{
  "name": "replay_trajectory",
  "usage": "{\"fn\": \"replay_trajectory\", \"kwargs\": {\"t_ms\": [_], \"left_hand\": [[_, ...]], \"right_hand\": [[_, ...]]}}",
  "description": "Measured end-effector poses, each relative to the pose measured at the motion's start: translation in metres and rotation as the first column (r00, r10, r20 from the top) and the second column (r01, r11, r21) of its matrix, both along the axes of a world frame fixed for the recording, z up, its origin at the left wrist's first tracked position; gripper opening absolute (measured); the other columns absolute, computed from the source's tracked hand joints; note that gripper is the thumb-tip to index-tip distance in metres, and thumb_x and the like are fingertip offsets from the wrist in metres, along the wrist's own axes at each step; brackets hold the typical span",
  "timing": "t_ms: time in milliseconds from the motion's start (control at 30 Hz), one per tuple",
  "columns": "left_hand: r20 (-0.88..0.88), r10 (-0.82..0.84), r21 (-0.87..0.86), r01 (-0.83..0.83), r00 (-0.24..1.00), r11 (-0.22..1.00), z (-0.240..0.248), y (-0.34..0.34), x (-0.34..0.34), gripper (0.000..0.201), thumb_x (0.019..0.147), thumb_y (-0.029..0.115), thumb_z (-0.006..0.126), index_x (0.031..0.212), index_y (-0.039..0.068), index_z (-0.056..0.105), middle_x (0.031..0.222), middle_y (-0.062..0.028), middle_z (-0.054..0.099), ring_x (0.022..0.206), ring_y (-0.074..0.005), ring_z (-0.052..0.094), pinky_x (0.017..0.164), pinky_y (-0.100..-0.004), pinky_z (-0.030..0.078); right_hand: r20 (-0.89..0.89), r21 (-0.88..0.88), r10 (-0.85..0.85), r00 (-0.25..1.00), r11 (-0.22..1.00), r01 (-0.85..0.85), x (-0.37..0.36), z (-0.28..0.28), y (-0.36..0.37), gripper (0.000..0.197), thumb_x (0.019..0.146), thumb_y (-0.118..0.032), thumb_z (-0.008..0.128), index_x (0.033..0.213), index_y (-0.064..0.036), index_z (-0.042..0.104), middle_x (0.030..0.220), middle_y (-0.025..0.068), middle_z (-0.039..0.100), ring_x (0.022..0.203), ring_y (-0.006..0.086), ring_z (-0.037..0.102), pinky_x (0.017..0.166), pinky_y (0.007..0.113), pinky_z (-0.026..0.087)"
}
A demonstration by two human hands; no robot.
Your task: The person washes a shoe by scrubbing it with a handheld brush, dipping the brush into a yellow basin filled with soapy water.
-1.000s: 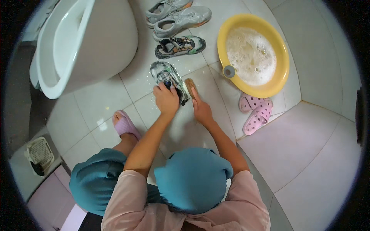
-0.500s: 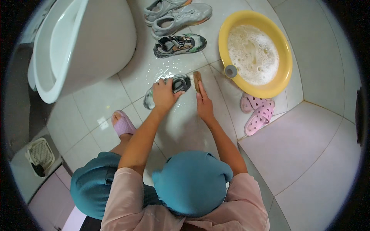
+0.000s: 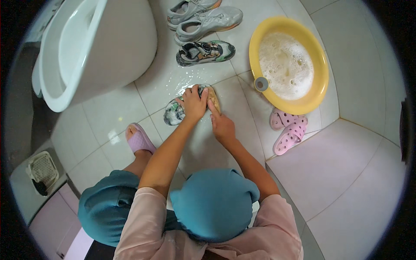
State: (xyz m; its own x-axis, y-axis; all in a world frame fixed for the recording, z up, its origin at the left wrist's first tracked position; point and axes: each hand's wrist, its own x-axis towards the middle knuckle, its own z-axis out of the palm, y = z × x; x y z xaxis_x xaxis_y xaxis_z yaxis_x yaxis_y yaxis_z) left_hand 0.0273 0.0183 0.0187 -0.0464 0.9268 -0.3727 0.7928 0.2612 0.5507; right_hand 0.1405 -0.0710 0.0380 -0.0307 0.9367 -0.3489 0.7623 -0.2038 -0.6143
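A wet black, white and green sneaker (image 3: 174, 113) lies on the tiled floor in front of me. My left hand (image 3: 195, 104) is closed over its middle and collar, covering much of it. My right hand (image 3: 223, 126) grips a brush with a wooden back (image 3: 214, 99) and presses it against the shoe's right end; the bristles are hidden. A similar sneaker (image 3: 206, 52) rests farther off, sole down.
Beyond the similar sneaker stand two grey sneakers (image 3: 212, 24). At the right, a yellow basin (image 3: 320, 86) holds foamy water, with pink clogs (image 3: 291, 135) beside it. A white tub-like fixture (image 3: 125, 47) bulges at the upper left. Water wets the tiles (image 3: 190, 77).
My right hand has brought the brush leftward onto the sneaker's right end; before, it was held apart, to the right. My left hand has shifted slightly right along the shoe.
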Motion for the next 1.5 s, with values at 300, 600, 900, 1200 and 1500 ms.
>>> {"fn": "replay_trajectory", "kwargs": {"t_ms": [300,600,900,1200,1500], "left_hand": [[0.120,-0.099,0.180,0.076,0.988,0.981,-0.019,-0.012,-0.014,0.036,0.093,0.027,0.050,0.126,0.014,0.050,0.121,-0.0113,0.050,0.120,-0.0310,0.042,0.105,-0.0651,0.008],[0.090,-0.048,0.144,0.034,0.995,0.989,-0.028,-0.012,-0.015,0.034,0.093,0.021,0.049,0.126,0.012,0.046,0.122,-0.0116,0.047,0.122,-0.0321,0.039,0.104,-0.0667,0.007],[0.037,-0.126,0.125,0.121,0.991,0.985,-0.029,-0.013,-0.006,0.040,0.090,0.014,0.052,0.129,0.011,0.042,0.126,-0.0129,0.043,0.124,-0.0324,0.036,0.104,-0.0670,0.008],[-0.028,-0.130,0.181,0.132,0.991,0.975,-0.034,-0.019,-0.002,0.044,0.089,0.015,0.052,0.131,0.007,0.039,0.127,-0.0144,0.042,0.124,-0.0320,0.035,0.104,-0.0665,0.007],[-0.069,-0.102,0.182,0.114,0.992,0.977,-0.034,-0.016,-0.007,0.044,0.088,0.015,0.054,0.130,0.009,0.042,0.126,-0.0145,0.043,0.124,-0.0330,0.036,0.104,-0.0659,0.007]], "right_hand": [[-0.284,0.126,-0.153,0.946,0.973,0.195,0.002,-0.017,0.014,0.056,0.094,-0.017,0.045,0.147,-0.0236,0.026,0.080,0.0243,0.062,0.069,0.0419,0.059,0.064,0.048,0.046],[-0.330,0.049,-0.171,0.928,0.979,0.198,-0.004,-0.012,0.008,0.057,0.096,-0.019,0.042,0.148,-0.0245,0.021,0.106,0.0261,0.061,0.076,0.0433,0.060,0.068,0.046,0.047],[-0.296,-0.163,-0.206,0.933,0.973,0.163,0.000,-0.011,0.055,0.056,0.096,-0.018,0.040,0.149,-0.0238,0.020,0.133,0.0230,0.047,0.094,0.0445,0.059,0.081,0.042,0.047],[-0.244,-0.106,-0.163,0.956,0.984,0.141,-0.004,-0.013,0.052,0.059,0.095,-0.022,0.043,0.149,-0.0265,0.018,0.129,0.0227,0.051,0.087,0.0424,0.061,0.074,0.048,0.048],[-0.277,-0.017,-0.160,0.947,0.987,0.162,-0.008,-0.008,0.007,0.057,0.096,-0.021,0.040,0.148,-0.0266,0.018,0.103,0.0253,0.061,0.078,0.0447,0.059,0.068,0.047,0.047]]}}
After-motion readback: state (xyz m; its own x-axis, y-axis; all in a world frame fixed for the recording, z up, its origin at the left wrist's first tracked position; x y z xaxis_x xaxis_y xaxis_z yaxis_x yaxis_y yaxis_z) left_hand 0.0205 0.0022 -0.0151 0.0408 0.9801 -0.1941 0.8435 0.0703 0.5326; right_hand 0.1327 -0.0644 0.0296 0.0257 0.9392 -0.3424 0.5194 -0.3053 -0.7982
